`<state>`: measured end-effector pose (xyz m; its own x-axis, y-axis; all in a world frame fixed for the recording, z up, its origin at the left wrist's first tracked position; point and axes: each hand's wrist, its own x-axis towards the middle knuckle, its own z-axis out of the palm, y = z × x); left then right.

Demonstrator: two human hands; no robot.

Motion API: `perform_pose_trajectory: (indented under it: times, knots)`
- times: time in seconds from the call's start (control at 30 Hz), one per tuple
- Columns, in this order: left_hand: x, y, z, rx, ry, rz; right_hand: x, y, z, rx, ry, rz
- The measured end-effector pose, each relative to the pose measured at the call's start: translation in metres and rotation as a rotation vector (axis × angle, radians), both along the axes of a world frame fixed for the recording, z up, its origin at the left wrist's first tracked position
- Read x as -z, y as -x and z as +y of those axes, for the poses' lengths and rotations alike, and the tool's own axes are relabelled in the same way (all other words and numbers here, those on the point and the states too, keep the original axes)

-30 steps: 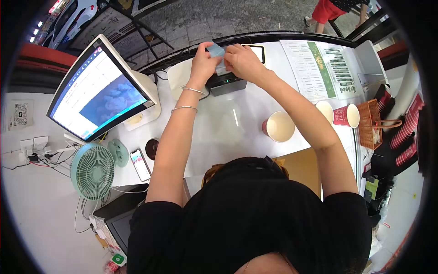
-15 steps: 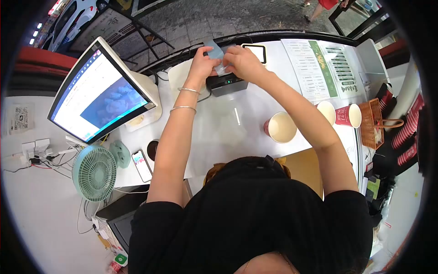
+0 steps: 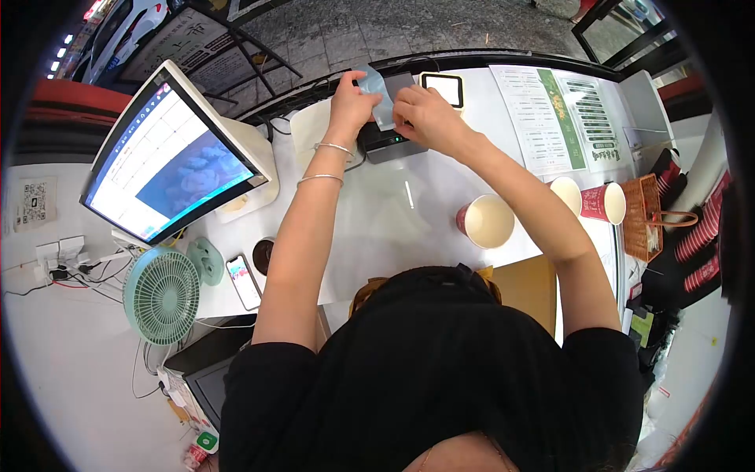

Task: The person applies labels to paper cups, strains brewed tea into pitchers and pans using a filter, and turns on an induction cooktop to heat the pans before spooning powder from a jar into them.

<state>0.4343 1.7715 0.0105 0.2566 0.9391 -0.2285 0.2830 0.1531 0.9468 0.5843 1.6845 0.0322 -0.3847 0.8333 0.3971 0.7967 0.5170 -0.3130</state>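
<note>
A pale blue-grey strip of label paper (image 3: 382, 101) rises from the small dark label printer (image 3: 393, 149) at the back of the counter. My left hand (image 3: 351, 108), with two bangles on its wrist, pinches the strip from the left side. My right hand (image 3: 431, 119) sits over the printer's right part, just beside the strip, with its fingers curled together. What those fingertips hold, if anything, is too small to make out. Part of the printer is hidden under both hands.
A monitor (image 3: 173, 157) and a green fan (image 3: 163, 297) stand left, near a phone (image 3: 244, 282). Paper cups (image 3: 486, 221) are on the right, before a wicker basket (image 3: 641, 216). Menu sheets (image 3: 543, 118) and a small white-screened device (image 3: 443, 90) lie behind.
My right hand has shifted slightly right, off the strip it was touching. My left hand still holds the strip, which now shows more of its length. The monitor's picture has changed.
</note>
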Motion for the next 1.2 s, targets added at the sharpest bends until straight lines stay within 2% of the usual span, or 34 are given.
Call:
perform_pose_trajectory:
  times: [0.13,0.2,0.23,0.27,0.33,0.4,0.43,0.47,0.5,0.53,0.57,0.63,0.67,0.73,0.77,0.83,0.87,0.93,0.97,1.03,1.1,1.13,1.2]
  knots:
    - [-0.001,-0.001,0.004,0.003,-0.015,0.077,-0.005,0.000,-0.016,-0.018,0.033,0.157]
    - [0.000,-0.001,0.014,0.006,-0.321,0.404,-0.022,-0.001,-0.032,-0.009,0.127,0.351]
    - [-0.007,-0.003,0.013,-0.011,-0.456,0.467,-0.034,-0.007,-0.047,0.004,0.192,0.455]
    - [-0.033,-0.012,-0.003,-0.016,-0.590,0.511,-0.052,-0.016,-0.072,0.076,0.179,0.440]
    - [-0.085,-0.052,-0.035,0.093,-0.641,0.334,-0.083,-0.032,-0.125,0.170,0.016,0.698]
    - [-0.124,-0.107,-0.079,0.396,-0.677,0.121,-0.090,-0.073,-0.182,0.356,-0.052,0.696]
    - [-0.137,-0.136,-0.105,0.588,-0.693,0.181,-0.093,-0.096,-0.211,0.458,-0.097,0.719]
    - [-0.136,-0.165,-0.127,0.860,-0.638,0.076,-0.095,-0.122,-0.242,0.602,-0.095,0.854]
    - [-0.127,-0.194,-0.150,1.062,-0.717,0.044,-0.082,-0.154,-0.272,0.823,-0.162,0.804]
    - [-0.124,-0.216,-0.173,1.241,-0.739,0.009,-0.091,-0.166,-0.296,0.895,-0.219,0.933]
    - [-0.114,-0.243,-0.194,1.328,-0.963,0.048,-0.090,-0.181,-0.319,0.871,-0.271,1.056]
    - [-0.087,-0.295,-0.223,1.413,-1.180,0.183,-0.079,-0.203,-0.353,0.979,-0.243,0.956]
    - [-0.067,-0.315,-0.227,1.438,-1.184,0.184,-0.073,-0.210,-0.366,1.019,-0.216,0.922]
    - [-0.032,-0.348,-0.238,1.459,-1.387,0.324,-0.062,-0.219,-0.386,1.046,-0.081,0.957]
    - [-0.031,-0.358,-0.241,1.478,-1.388,0.326,-0.056,-0.225,-0.393,1.021,-0.031,1.044]
    - [-0.035,-0.370,-0.239,1.528,-1.152,0.585,-0.044,-0.242,-0.406,0.952,0.050,1.174]
    - [-0.043,-0.372,-0.239,1.543,-1.159,0.594,-0.045,-0.250,-0.409,0.957,0.039,1.189]
    - [-0.063,-0.369,-0.240,1.397,-0.646,0.254,-0.054,-0.263,-0.411,0.920,0.252,1.051]
    - [-0.069,-0.369,-0.241,1.398,-0.652,0.261,-0.053,-0.273,-0.410,0.848,0.324,1.044]
    - [-0.078,-0.367,-0.244,1.405,-0.290,0.144,-0.056,-0.286,-0.404,0.756,0.368,0.963]
    - [-0.090,-0.366,-0.252,1.421,-0.337,0.174,-0.068,-0.288,-0.395,0.667,0.446,0.791]
    - [-0.094,-0.363,-0.258,1.445,-0.375,0.203,-0.068,-0.286,-0.390,0.655,0.452,0.792]
    - [-0.097,-0.355,-0.270,1.402,-0.344,0.191,-0.066,-0.285,-0.383,0.743,0.359,0.634]
